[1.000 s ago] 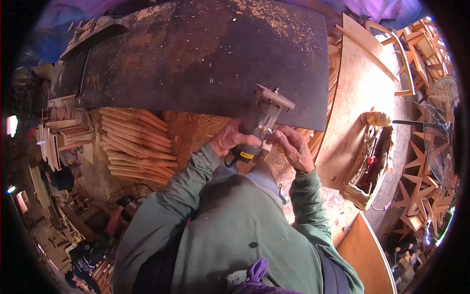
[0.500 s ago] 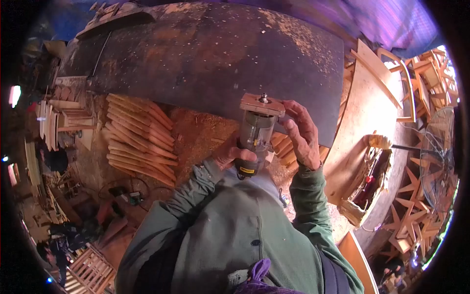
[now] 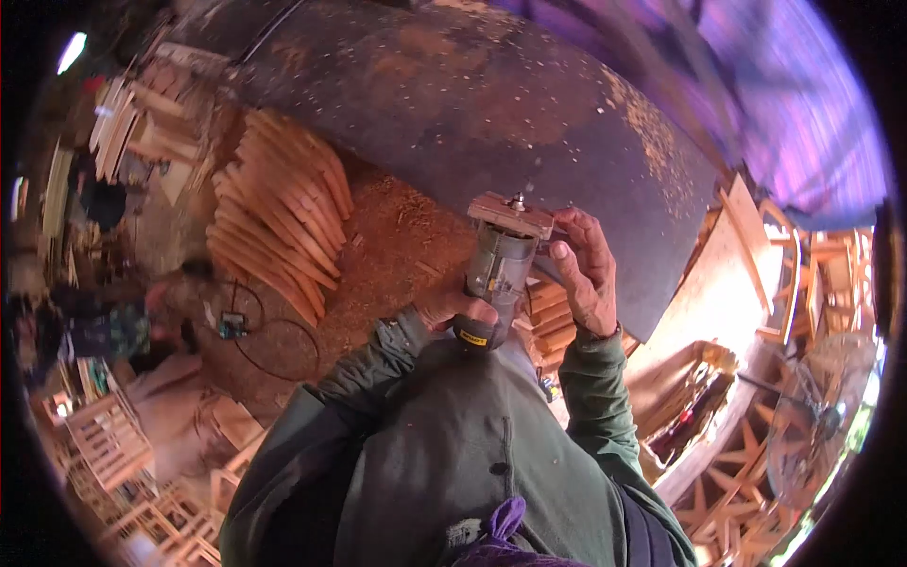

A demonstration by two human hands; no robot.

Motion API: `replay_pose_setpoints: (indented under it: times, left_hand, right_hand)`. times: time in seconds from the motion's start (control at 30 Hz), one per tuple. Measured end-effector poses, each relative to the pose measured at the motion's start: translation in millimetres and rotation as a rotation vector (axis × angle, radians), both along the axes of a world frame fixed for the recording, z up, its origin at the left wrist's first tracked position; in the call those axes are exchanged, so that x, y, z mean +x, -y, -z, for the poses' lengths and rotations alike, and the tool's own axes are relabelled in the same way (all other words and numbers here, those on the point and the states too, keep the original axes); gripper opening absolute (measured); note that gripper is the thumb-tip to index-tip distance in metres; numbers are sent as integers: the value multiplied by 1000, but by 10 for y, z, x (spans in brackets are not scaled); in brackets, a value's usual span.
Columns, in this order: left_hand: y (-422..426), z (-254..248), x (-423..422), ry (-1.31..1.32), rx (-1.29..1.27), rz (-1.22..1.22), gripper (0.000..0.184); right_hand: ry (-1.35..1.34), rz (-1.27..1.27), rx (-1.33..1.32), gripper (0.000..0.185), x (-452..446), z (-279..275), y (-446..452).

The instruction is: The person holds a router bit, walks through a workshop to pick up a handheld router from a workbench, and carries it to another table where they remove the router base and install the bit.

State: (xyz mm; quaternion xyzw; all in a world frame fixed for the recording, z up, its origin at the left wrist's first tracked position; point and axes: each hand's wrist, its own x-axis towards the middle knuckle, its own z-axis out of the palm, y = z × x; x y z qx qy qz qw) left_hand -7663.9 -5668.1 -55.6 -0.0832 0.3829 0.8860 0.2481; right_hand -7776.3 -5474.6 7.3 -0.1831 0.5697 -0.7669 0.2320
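A trim router [image 3: 501, 265] with a grey, partly clear body stands upside down in front of my chest. Its wooden base plate [image 3: 511, 215] faces up, and a metal collet or bit [image 3: 518, 200] sticks out of the top. My left hand [image 3: 453, 308] is wrapped around the lower body, thumb across the front, above a yellow label. At the plate's right edge is my right hand [image 3: 588, 269], its fingers bent and its thumb held apart. Those fingertips reach the plate's edge; whether they press on it I cannot tell.
A large dark table [image 3: 453, 104] with scattered wood chips lies ahead. Curved wooden pieces [image 3: 279, 213] are stacked on the left, others [image 3: 551, 317] behind my right wrist. At right are a pale board [image 3: 704, 279], a torn box [image 3: 690, 406] and a fan [image 3: 820, 416]. A cable [image 3: 274, 354] loops on the floor.
The view has turned, so the table and stacks appear tilted and shifted. Both hands keep nearly the same places at the router, which sits slightly lower in view.
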Motion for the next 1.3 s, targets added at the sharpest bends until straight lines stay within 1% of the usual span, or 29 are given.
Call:
replay_pose_setpoints:
  times: [0.1,0.17,0.2,0.27,0.3,0.37,0.4,0.47,0.5,0.57,0.6,0.63,0.67,0.7,0.73,0.77,0.87,0.93,1.0,1.03,1.07,1.17,1.23,1.3]
  left_hand:
    - [-148,254,203,-85,99,-159,68]
    - [-276,9,334,-49,119,-221,64]
    - [-299,-115,421,-41,109,-283,63]
    - [-402,-197,519,-120,74,-406,60]
    - [-487,-236,623,-149,58,-461,59]
    - [-612,-187,871,-150,38,-577,70]
    - [-669,-181,1011,-155,35,-629,76]
    - [-778,-235,1260,-161,18,-757,79]
    - [-843,-285,1444,-189,-4,-840,80]
    - [-948,-284,1710,-252,-42,-994,83]
    - [-969,-348,1854,-266,-35,-1056,83]
    - [-1014,-420,2013,-278,-27,-1118,84]
    - [-1072,-479,2165,-290,-14,-1173,84]
    - [-1088,-516,2249,-343,-35,-1248,85]
    - [-1133,-514,2396,-334,-36,-1293,85]
    - [-1194,-508,2564,-324,-35,-1338,85]
    - [-1366,-406,3049,-316,-95,-1455,83]
    - [-1488,-314,3339,-319,-146,-1537,82]
    - [-1615,-185,3624,-361,-104,-1587,83]
    - [-1676,-131,3770,-382,-82,-1608,83]
    - [-1732,-88,3926,-372,-74,-1636,83]
    - [-1818,-38,4429,-376,-45,-1708,84]
    - [-1875,-133,4736,-429,-25,-1748,85]
    - [-1866,-126,5072,-513,-25,-1774,86]
  right_hand:
    - [-15,-96,43,44,-20,53,-28]
    - [-32,-183,68,44,-6,74,-34]
    - [-15,-232,30,44,30,105,1]
    - [34,-346,-49,45,132,262,-7]
    - [76,-458,-60,46,184,389,-24]
    - [-17,-613,34,47,301,699,-114]
    - [-163,-657,128,48,372,853,-179]
    - [36,-912,194,47,487,1239,-367]
    - [174,-967,311,45,626,1563,-570]
    - [248,-1155,422,41,742,1642,-607]
    - [186,-1296,402,40,869,1298,-562]
    - [125,-1436,380,38,964,1109,-510]
    - [89,-1487,407,37,1025,1190,-471]
    - [62,-1533,438,37,1040,1368,-448]
    - [25,-1575,464,36,1115,1384,-388]
    - [-161,-1600,553,36,1122,1313,-312]
    - [-186,-1576,516,33,1251,1574,-127]
    - [-51,-1564,525,34,1386,1380,-11]
    - [-138,-1564,523,36,1546,1502,134]
    - [-291,-1570,511,37,1614,1840,220]
    - [-444,-1570,496,39,1715,2026,308]
    - [-391,-1785,471,45,2228,1878,508]
    - [-278,-1827,521,47,2719,1705,495]
    - [-232,-1917,547,49,3287,1454,440]
